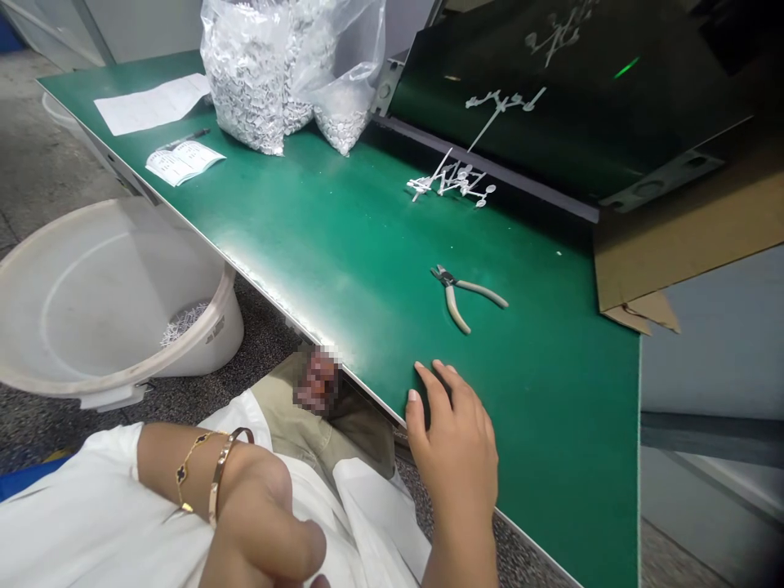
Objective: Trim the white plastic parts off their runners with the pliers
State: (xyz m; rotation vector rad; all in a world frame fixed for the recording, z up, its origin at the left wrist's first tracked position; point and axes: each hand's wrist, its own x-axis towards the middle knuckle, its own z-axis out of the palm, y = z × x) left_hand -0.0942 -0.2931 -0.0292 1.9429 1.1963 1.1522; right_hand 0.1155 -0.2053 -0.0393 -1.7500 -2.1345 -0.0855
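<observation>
Right hand (456,445): It is palm down at the near edge of the green table (343,237). The fingers are loose and a bit spread. I see it has hold of nothing.
Left hand (263,506): It is bent in close to the white shirt (91,506), away from the table top. Most of its fingers are hidden, so I cannot tell how far open it is or if it has hold of a thing.
Wrist: A gold bangle (216,486) and a thin chain (182,474) go around the left one.
Cutters (450,279): They lie on the table just past the right fingertips, apart from them. The two pale handles spread wide and the metal tip points away from the person.
White sticks (464,175): They sit in a small tangle on the table, past the cutters and near the dark board (551,155). The board is shiny and shows white shapes.
Bags (248,77): These clear bags stand at the far side, with lots of little white bits in them.
Paper (150,104): It lies flat near the bags, with a pen (196,134) and an open book (184,162) close by.
Tub (61,310): It stands beside the table, with thin white scraps (184,322) in it.
Box (686,253): Its brown card is by the board.
</observation>
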